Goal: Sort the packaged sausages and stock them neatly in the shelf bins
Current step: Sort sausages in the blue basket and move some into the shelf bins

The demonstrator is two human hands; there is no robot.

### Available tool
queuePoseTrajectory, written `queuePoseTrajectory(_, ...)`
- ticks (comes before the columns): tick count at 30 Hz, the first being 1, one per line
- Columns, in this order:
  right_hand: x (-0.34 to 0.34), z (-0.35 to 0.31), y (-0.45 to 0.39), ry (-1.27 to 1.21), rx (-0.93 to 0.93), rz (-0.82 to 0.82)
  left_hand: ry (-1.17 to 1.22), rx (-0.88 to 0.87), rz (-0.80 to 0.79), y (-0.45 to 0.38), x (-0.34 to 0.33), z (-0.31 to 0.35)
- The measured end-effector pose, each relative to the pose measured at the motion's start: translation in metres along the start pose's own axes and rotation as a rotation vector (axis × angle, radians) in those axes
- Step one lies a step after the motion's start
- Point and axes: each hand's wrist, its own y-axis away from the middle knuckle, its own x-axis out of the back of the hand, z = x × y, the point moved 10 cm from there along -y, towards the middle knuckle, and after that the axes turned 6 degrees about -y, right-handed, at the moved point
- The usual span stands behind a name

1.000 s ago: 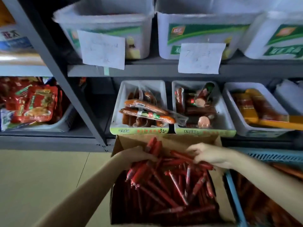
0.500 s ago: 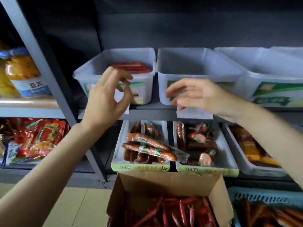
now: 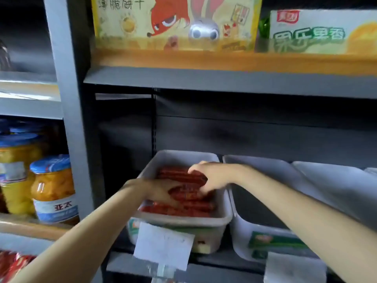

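A white plastic bin (image 3: 222, 219) stands on the dark shelf, holding a layer of red packaged sausages (image 3: 183, 209) that lie crosswise. Both my hands are inside it. My left hand (image 3: 159, 190) reaches in from the left rim, its thumb and fingers curled around a few sausages. My right hand (image 3: 212, 174) comes in from the right, with its fingers apart and bent down, tips resting on the pile. The image is blurred around the fingertips.
A paper label (image 3: 163, 246) hangs in front of the bin. An empty-looking white bin (image 3: 242, 237) sits to its right, another (image 3: 336, 180) beyond. Jars of yellow fruit (image 3: 53, 186) stand left of the grey upright (image 3: 67, 119). Snack boxes (image 3: 175, 23) fill the shelf above.
My view has tilted up from the cardboard box to the upper shelf. Both hands, open in the air half a second ago, have dropped into the bin onto the sausages.
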Motion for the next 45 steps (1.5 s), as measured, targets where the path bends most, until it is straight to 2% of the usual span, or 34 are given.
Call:
queuePoseTrajectory(3,-0.016,0.018,-0.039,0.121,-0.082,-0.145,-0.194,0.041,0.035,-0.010,0.003,-0.009)
queuePoseTrajectory(8,-0.014,0.037,-0.084,0.073,-0.185,-0.217,-0.190,0.075,0.056,-0.022,0.000,-0.024)
queuePoseTrajectory(11,-0.029,0.045,-0.110,0.118,-0.172,-0.281,-0.144,0.114,0.060,-0.023,-0.003,-0.032)
queuePoseTrajectory(16,-0.024,0.038,-0.108,0.289,-0.236,-0.230,-0.115,0.126,0.092,-0.022,0.001,-0.036)
queuePoseTrajectory(20,-0.027,0.043,-0.098,0.227,-0.248,-0.227,-0.110,0.103,0.144,-0.018,0.006,-0.032)
queuePoseTrajectory(26,-0.032,0.033,-0.089,0.109,-0.187,-0.099,-0.030,0.007,0.223,-0.010,0.020,-0.018)
queuePoseTrajectory(29,-0.023,0.023,-0.084,0.140,-0.161,-0.041,-0.019,0.001,0.248,-0.008,0.024,-0.016)
queuePoseTrajectory(34,0.020,0.012,-0.053,0.316,-0.152,0.115,-0.158,0.047,0.458,0.000,0.050,-0.009)
queuePoseTrajectory(39,0.084,0.013,0.011,0.316,-0.201,0.309,-0.344,0.133,0.714,0.037,0.087,0.007)
queuePoseTrajectory(42,0.108,0.019,0.063,0.221,-0.235,0.431,-0.258,0.145,0.934,0.080,0.115,0.009)
queuePoseTrajectory(45,0.110,0.038,0.123,-0.063,-0.232,0.528,-0.177,0.041,1.134,0.131,0.134,0.031)
